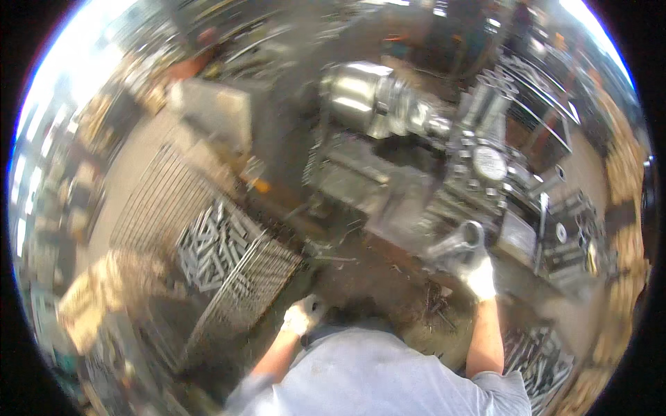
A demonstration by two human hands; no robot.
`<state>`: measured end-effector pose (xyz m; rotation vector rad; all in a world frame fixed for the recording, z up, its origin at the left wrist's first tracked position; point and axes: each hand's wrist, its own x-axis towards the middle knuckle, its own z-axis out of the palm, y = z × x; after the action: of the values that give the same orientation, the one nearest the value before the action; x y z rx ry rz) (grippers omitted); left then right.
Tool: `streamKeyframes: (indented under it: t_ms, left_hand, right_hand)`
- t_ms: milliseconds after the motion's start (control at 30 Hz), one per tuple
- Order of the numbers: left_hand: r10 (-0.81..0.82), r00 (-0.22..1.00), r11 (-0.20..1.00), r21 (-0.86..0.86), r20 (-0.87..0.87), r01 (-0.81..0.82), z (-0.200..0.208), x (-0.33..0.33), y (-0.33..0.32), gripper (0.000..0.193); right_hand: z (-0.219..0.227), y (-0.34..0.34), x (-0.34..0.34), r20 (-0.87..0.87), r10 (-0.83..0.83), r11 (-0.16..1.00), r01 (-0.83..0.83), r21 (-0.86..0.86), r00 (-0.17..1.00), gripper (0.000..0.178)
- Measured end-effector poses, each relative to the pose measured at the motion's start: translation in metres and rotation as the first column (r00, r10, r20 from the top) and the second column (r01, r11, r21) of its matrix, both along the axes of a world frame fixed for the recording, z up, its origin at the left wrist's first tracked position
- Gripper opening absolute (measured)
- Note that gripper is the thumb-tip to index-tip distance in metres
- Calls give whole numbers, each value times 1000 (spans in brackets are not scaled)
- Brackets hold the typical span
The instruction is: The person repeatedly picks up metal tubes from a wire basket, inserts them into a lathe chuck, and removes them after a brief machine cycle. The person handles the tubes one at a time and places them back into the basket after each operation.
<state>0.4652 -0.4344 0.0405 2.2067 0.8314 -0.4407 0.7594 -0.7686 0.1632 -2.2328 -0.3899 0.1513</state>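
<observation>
My right hand (479,274), gloved white, is closed around a grey metal cylinder part (458,243), held up in front of the lathe (416,166). The part sits right of centre, near the lathe's carriage, with its ringed end pointing far-right. My left hand (302,317), also gloved, hangs low near my torso; frame is blurry, so I cannot tell if it is open or closed or holding anything. Left of it is a wire crate (243,277) with a heap of grey metal rods (208,243). More rods lie in a bin (541,360) at near right.
</observation>
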Motion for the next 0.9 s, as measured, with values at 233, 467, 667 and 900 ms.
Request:
streamKeyframes:
  t_ms: [233, 467, 667, 900]
  left_hand:
    - [314, 939, 935, 126, 138, -331, -21, -139, -21, 45]
    - [815, 573, 578, 49, -85, -815, -26, -383, -78, 56]
    - [990, -139, -131, 165, -33, -978, -30, -529, -203, 52]
    - [611, -787, -792, 77, 82, -606, -62, -508, -364, 45]
  right_hand:
    - [-40, 110, -71, -126, 401, 866, -331, 376, 907, 20]
    - [-72, 283, -309, -481, 853, 350, -904, 245, 200, 44]
    - [-22, 344, -521, -272, 881, -370, -923, 109, -386, 41]
    - [15, 374, -704, -141, 578, -810, -586, 22, -804, 41]
